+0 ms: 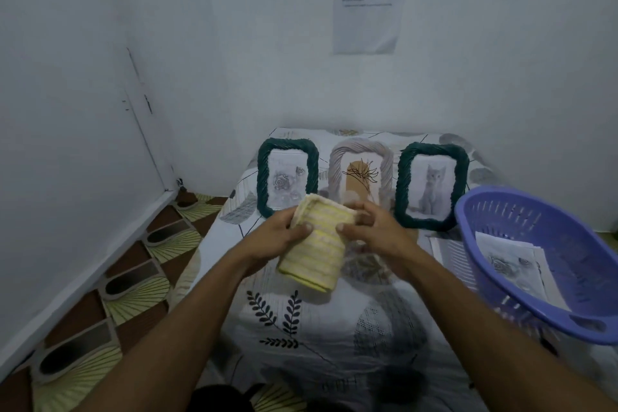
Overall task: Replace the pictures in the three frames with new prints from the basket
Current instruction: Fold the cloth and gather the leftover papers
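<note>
Your left hand [276, 239] and right hand [376, 234] both clasp the folded yellow cloth [317, 254], fingers [302, 228] curled on it, its long axis near-to-far, the beige frame [363, 146] upright just beyond, the basket [575, 264] of prints [511, 264] right, nearer your right hand.

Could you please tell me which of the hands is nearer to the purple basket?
Right. The right hand grips the yellow cloth left of the basket; the left hand grips the cloth's far side.

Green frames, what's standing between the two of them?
In the head view, a beige frame stands between the rose frame and the kitten frame. The right hand, holding a yellow cloth, covers its bottom.
</note>
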